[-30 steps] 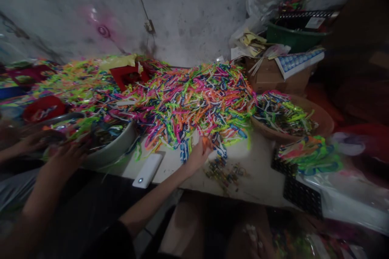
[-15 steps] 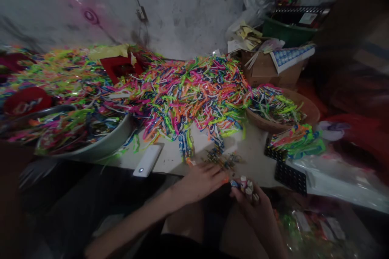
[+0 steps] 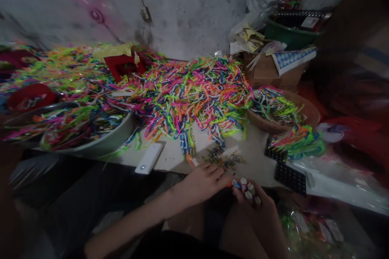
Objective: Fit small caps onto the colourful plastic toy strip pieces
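Note:
My right hand point(image 3: 261, 206) is closed around a bundle of small cylindrical pieces point(image 3: 249, 189) with whitish and blue ends pointing up. My left hand point(image 3: 205, 182) reaches across from the left, and its thumb and fingertips pinch a small orange piece point(image 3: 230, 184) against the blue end at the bundle's left side. Just beyond my left fingers lies a scatter of tiny brass-coloured parts point(image 3: 223, 158) on the white table point(image 3: 258, 162). Short blue, yellow and orange strips point(image 3: 187, 143) lie close above that hand. What the pieces are exactly is too small to tell.
A big heap of colourful strips point(image 3: 194, 93) covers the table's back. A grey-white basin point(image 3: 118, 137) and a white phone-like slab point(image 3: 149, 158) are on the left. To the right are a brown bowl point(image 3: 313, 115), black perforated trays point(image 3: 290, 178) and clear plastic bags point(image 3: 334, 182).
The left hand has moved slightly right, bringing the orange piece against the bundle's blue end. The right hand keeps its grip. The whole view has shifted a little.

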Demonstrator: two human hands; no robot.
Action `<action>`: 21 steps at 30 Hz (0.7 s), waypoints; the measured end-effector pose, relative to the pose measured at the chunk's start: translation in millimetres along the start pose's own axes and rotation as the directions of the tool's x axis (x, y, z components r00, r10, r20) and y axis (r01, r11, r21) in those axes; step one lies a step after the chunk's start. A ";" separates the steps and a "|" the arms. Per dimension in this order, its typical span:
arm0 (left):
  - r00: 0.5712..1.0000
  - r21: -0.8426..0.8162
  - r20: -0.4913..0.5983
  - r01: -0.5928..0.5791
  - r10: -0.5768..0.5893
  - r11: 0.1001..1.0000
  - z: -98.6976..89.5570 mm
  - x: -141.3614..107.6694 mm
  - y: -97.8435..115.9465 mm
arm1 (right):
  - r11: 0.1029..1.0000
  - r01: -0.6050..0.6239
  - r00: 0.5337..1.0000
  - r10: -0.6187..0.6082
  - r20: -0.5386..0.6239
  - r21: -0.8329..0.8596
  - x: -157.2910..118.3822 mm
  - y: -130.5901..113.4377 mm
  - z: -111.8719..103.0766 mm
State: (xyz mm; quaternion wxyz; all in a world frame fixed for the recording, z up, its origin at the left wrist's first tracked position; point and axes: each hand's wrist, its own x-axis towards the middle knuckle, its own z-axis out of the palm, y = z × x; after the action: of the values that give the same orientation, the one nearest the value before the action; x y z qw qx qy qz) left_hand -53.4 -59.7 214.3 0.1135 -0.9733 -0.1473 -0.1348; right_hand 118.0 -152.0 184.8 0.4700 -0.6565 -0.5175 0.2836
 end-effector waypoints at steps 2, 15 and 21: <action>1.000 -0.005 0.024 -0.005 0.005 1.000 -2.5 -0.2 0.1 | 0.999 0.009 1.000 -0.008 0.023 -0.052 -0.4 -2.5 -0.4; 0.998 -0.093 0.059 0.008 -0.003 0.996 24.8 -9.0 1.4 | 0.991 0.022 0.980 0.004 0.200 -0.129 -7.6 16.6 6.9; 0.979 -0.225 0.143 0.172 -0.142 0.959 80.4 -27.2 -50.7 | 0.973 -0.232 0.972 0.232 -0.020 -0.006 -9.7 32.3 -2.3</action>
State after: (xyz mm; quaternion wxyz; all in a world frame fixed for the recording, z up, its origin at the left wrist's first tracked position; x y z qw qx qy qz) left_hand -76.1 1.5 140.0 -0.0236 -0.9716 -0.2139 -0.0985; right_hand 130.4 -162.6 155.2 0.4357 -0.7172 -0.4338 0.3282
